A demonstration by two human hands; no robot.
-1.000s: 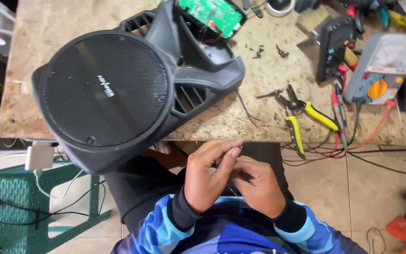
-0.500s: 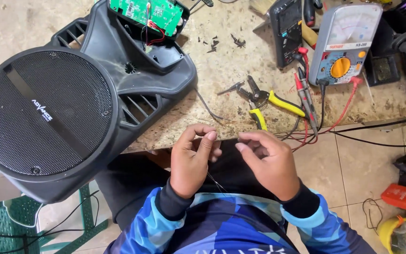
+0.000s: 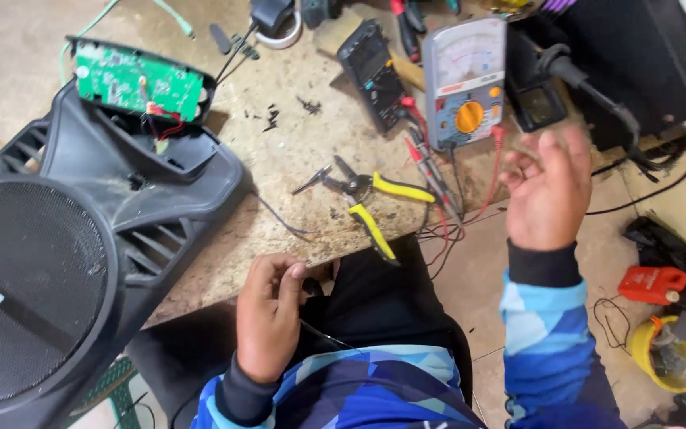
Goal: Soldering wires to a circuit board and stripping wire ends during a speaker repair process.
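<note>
**Pinched wire at the lap, free hand raised over the bench edge**

Pinching a thin dark wire [image 3: 323, 334] between thumb and fingertips, the left hand [image 3: 267, 318] sits low, just below the edge of the workbench [image 3: 295, 151] and above the person's lap. The wire trails from the pinch down toward the blue patterned sleeves; its far end is too fine to follow. It looks light, limp and easily kinked, so a fingertip pinch close to the end seems the sound place to hold it, rather than a fist.

The right hand [image 3: 549, 191] is lifted, fingers loosely curled and spread, holding nothing that I can make out; it hovers near the red and black test leads [image 3: 438, 199] that hang off the bench.

On the bench, yellow-handled pliers [image 3: 367, 199] lie just beside those leads. Behind them lie an analog multimeter [image 3: 464, 83] and a dark digital meter [image 3: 375, 71]. To the left a large black speaker cabinet [image 3: 65, 270] lies tilted on the bench corner, with a green circuit board [image 3: 138, 83] propped at its opened top. A red container [image 3: 651, 284] and a yellow bucket [image 3: 645, 349] sit on the floor.
</note>
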